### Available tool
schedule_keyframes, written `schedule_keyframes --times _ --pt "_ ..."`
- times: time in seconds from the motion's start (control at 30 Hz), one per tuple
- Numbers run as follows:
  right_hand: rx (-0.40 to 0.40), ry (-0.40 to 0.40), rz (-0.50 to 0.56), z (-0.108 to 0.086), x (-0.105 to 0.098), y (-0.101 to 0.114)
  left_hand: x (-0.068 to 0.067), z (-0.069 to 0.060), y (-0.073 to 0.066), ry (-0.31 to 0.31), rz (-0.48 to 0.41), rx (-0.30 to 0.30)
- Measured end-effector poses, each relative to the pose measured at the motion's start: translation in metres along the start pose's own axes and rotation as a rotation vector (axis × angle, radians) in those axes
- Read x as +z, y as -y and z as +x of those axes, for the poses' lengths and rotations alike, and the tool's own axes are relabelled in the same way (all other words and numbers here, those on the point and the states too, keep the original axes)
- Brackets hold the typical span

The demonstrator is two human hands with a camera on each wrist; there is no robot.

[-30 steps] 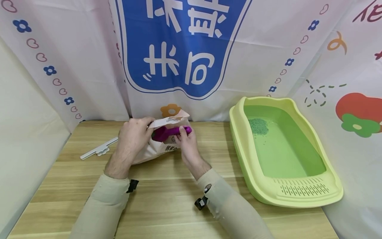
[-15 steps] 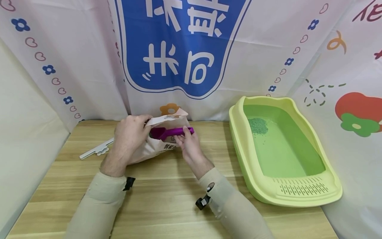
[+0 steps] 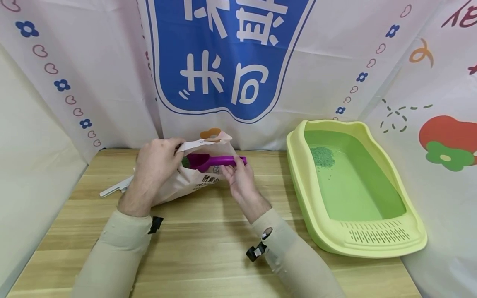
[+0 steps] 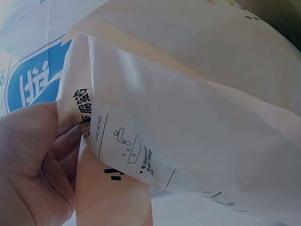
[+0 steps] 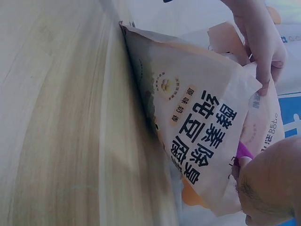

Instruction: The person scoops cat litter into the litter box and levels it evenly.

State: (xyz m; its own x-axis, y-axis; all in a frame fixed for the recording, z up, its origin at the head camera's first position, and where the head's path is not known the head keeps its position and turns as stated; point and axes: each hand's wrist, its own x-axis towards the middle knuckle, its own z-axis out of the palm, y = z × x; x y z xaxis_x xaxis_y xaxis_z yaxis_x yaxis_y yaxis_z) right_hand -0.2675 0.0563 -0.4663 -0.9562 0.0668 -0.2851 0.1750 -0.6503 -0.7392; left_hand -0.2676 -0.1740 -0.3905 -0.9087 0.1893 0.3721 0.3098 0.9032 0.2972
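Observation:
A pale printed bag (image 3: 179,186) lies on the wooden table with its mouth facing right. My left hand (image 3: 154,161) grips the upper edge of that mouth and holds it raised; in the left wrist view, the bag's paper (image 4: 155,108) runs between the thumb and fingers. My right hand (image 3: 243,182) pinches the handle of a purple scoop (image 3: 220,161). The scoop's bowl is in the bag's mouth, with some green granules visible at its left end. In the right wrist view only a bit of the purple handle (image 5: 243,151) shows beside the right hand (image 5: 270,181).
A yellow-green litter box (image 3: 296,178) stands on the right, with a small heap of green granules (image 3: 322,157) in its far left corner. A white sealing clip (image 3: 116,187) lies left of the bag, partly hidden by the left forearm. A printed curtain (image 3: 261,136) hangs behind the table.
My left hand has moved left and slightly up, pulling the bag's mouth with it. The right hand and scoop handle have shifted a little right. The left hand and wrist now cover more of the clip.

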Motion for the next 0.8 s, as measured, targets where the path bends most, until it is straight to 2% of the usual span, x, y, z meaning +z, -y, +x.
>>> schedule_keyframes --times 0.37,0.8 --pt "0.000 -0.018 0.038 -0.005 0.003 0.018 -0.001 0.000 -0.001 0.023 0.002 -0.013" --pt "0.000 -0.018 0.022 -0.006 -0.006 0.037 -0.002 -0.002 0.004 -0.025 -0.008 -0.012"
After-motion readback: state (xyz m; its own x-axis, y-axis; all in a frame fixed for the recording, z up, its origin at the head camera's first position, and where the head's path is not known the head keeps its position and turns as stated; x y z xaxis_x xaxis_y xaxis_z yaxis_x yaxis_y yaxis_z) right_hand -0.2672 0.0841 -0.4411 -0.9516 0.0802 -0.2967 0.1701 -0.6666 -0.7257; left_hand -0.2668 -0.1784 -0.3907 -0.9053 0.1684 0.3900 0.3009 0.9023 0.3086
